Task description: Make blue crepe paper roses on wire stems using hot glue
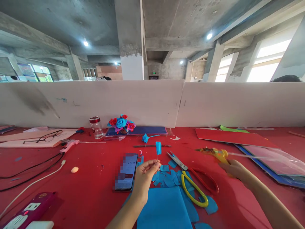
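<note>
My left hand [149,173] pinches a thin stem with a small rolled piece of blue paper [158,148] upright at its top. Off to the right, my right hand [234,169] is closed round a yellow hot glue gun [220,155], its nozzle pointing left and a clear glue stick out of its back. Below and beside my left hand lie cut blue paper pieces [168,179] and a larger blue sheet [163,208]. Scissors [188,171] with one yellow and one red handle rest open on the pieces. A finished blue paper flower [145,138] on a stem lies further back.
A phone [126,171] lies left of my left hand. Further left are a pink glue gun [70,145], cables and a purple power strip [30,210]. A glass jar [96,128] and a paper flower bouquet [121,123] stand by the white partition [154,101]. Coloured sheets [238,138] lie right.
</note>
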Motion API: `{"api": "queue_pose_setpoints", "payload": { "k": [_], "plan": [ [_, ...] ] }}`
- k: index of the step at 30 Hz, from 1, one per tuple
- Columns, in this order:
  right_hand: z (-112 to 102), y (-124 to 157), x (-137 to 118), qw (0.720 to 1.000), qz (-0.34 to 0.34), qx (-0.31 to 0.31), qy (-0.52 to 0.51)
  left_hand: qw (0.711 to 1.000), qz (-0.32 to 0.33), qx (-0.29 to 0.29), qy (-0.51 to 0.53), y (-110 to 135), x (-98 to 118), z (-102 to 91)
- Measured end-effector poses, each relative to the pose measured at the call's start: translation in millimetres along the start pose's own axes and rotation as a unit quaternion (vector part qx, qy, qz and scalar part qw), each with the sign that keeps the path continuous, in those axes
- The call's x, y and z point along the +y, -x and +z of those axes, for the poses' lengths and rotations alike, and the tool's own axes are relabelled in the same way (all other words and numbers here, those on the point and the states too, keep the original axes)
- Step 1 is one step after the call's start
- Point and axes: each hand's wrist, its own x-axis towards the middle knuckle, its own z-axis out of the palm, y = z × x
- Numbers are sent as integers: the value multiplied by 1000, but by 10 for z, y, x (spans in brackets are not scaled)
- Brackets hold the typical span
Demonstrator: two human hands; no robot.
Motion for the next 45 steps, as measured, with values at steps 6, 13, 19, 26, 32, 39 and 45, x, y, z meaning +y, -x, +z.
{"api": "queue_pose_setpoints", "payload": {
  "k": [6,13,19,26,32,39,45],
  "plan": [
    [142,-44,-775,899,240,-309,-197,1000,-5,0,-12,-19,-30,-7],
    [394,325,-1216,876,243,-341,-238,1000,-3,1,-20,-2,-35,-8],
    [419,444,-1314,888,220,-329,-235,999,14,-9,-31,-2,-65,-8],
    [488,553,-1219,889,241,-318,-223,999,9,-14,-39,33,-19,18],
    [470,557,-1275,893,225,-325,-216,999,-2,-24,-37,27,-46,11],
    [475,546,-1280,905,192,-322,-203,998,-2,-30,-46,39,-43,17],
    [486,549,-1239,915,162,-312,-196,999,-3,-32,-35,35,-59,6]
  ]
}}
